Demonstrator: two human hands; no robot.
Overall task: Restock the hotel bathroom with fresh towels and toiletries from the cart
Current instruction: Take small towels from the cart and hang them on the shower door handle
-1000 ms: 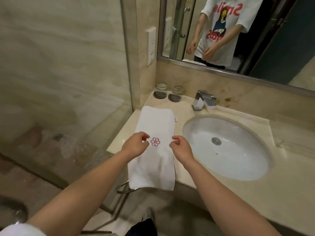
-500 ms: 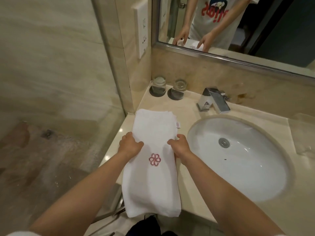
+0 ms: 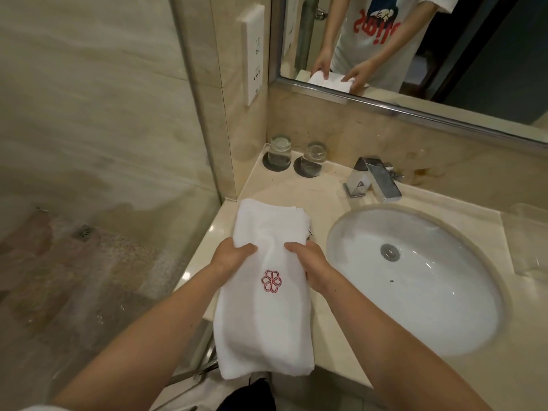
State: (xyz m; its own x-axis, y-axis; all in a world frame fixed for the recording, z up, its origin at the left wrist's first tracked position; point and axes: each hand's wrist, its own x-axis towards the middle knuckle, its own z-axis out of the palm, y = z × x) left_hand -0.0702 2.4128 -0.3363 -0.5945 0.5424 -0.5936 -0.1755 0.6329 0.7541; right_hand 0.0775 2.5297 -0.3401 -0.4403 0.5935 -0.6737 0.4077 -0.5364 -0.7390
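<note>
while the folded white towel (image 3: 267, 280) lies on the counter (image 3: 323, 200) left of the sink (image 3: 415, 280), its front end hanging over the edge, the left hand (image 3: 229, 256) and right hand (image 3: 308, 259) grip its sides. toiletries are not visible, so that part looks undone.

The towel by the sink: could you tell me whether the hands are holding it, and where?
Yes: the left hand and right hand grip the towel by its side edges, near the red emblem.
</note>
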